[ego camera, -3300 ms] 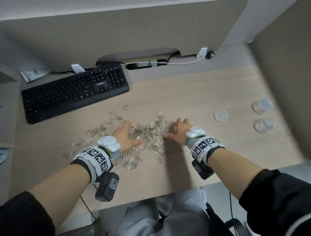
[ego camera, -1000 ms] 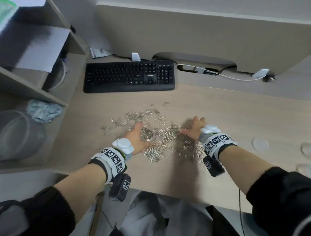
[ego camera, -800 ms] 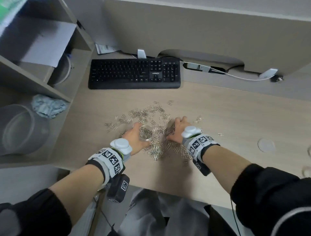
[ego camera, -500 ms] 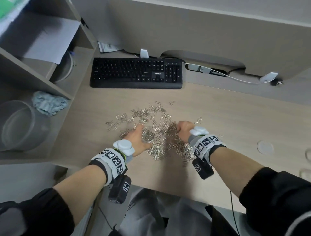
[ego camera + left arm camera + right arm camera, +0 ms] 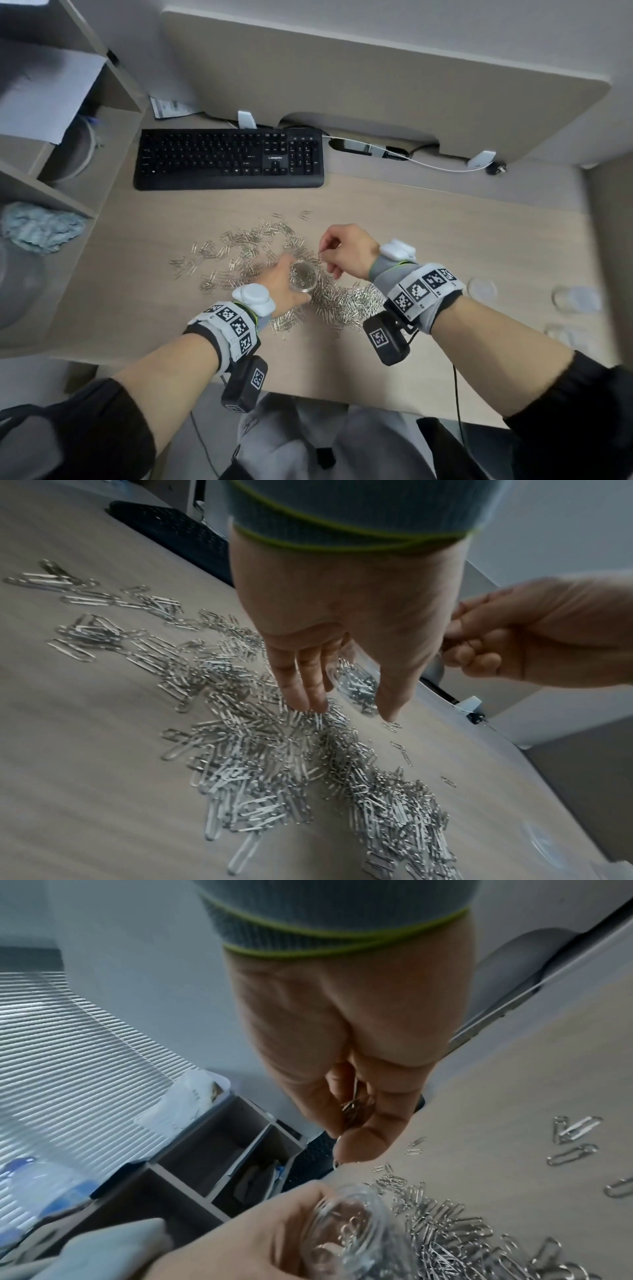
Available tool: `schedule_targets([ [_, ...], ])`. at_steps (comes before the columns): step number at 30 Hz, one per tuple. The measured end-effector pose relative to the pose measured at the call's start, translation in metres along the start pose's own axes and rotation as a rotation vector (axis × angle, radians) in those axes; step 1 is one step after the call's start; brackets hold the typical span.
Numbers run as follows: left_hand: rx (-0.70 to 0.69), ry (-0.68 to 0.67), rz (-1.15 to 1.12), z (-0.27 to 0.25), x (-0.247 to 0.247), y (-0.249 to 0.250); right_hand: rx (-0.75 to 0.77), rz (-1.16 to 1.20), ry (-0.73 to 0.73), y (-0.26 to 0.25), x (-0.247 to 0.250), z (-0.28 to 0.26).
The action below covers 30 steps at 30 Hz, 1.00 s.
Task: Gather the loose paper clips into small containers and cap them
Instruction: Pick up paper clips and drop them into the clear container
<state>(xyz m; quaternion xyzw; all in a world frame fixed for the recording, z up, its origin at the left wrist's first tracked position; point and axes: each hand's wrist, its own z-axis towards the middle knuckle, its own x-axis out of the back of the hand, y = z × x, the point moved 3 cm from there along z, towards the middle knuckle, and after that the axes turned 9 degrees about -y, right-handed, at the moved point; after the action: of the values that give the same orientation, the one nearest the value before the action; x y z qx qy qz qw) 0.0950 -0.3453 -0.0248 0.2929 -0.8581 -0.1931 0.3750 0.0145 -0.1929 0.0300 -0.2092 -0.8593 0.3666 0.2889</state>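
Note:
A heap of silver paper clips [image 5: 342, 301] [image 5: 308, 764] [image 5: 455, 1231] lies spread over the wooden desk [image 5: 428, 233]. My left hand [image 5: 286, 284] [image 5: 342, 620] grips a small clear container [image 5: 303, 277] [image 5: 356, 680] [image 5: 349, 1229], partly filled with clips, upright among the heap. My right hand [image 5: 337, 250] [image 5: 356, 1110] hovers just above and behind the container's mouth, pinching a few paper clips [image 5: 354, 1106] between thumb and fingers. A loose clear lid [image 5: 482, 288] lies flat on the desk to the right.
A black keyboard [image 5: 229, 159] sits at the back of the desk. Two more small clear containers [image 5: 575, 298] [image 5: 560, 334] stand at the right edge. Shelving with a crumpled cloth [image 5: 41, 229] is at the left. A white cable [image 5: 431, 166] runs along the back.
My right hand has lifted off the heap with a pinch of clips and now hangs over the container. The left hand still holds the container in the same spot.

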Motion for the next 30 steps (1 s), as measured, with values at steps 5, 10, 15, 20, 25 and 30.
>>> schedule_targets([
  [5, -0.019, 0.024, 0.014, 0.004, -0.009, 0.022, 0.045, -0.333, -0.065, -0.005, -0.004, -0.009],
  [10, -0.029, 0.049, 0.016, 0.006, -0.011, 0.029, 0.065, -0.144, -0.073, 0.000, -0.005, -0.013],
  [15, -0.060, 0.056, -0.019, 0.007, -0.010, 0.039, 0.057, -0.005, -0.081, 0.000, -0.004, -0.014],
  [20, -0.049, 0.076, -0.010, 0.007, -0.009, 0.036, 0.051, 0.168, -0.009, 0.010, 0.006, -0.006],
  [25, -0.007, 0.041, -0.001, 0.004, 0.000, 0.014, -0.226, -0.102, 0.096, 0.063, 0.024, 0.000],
  [30, 0.043, 0.033, -0.024, -0.003, 0.008, -0.005, -0.525, -0.548, -0.079, 0.094, 0.021, -0.012],
])
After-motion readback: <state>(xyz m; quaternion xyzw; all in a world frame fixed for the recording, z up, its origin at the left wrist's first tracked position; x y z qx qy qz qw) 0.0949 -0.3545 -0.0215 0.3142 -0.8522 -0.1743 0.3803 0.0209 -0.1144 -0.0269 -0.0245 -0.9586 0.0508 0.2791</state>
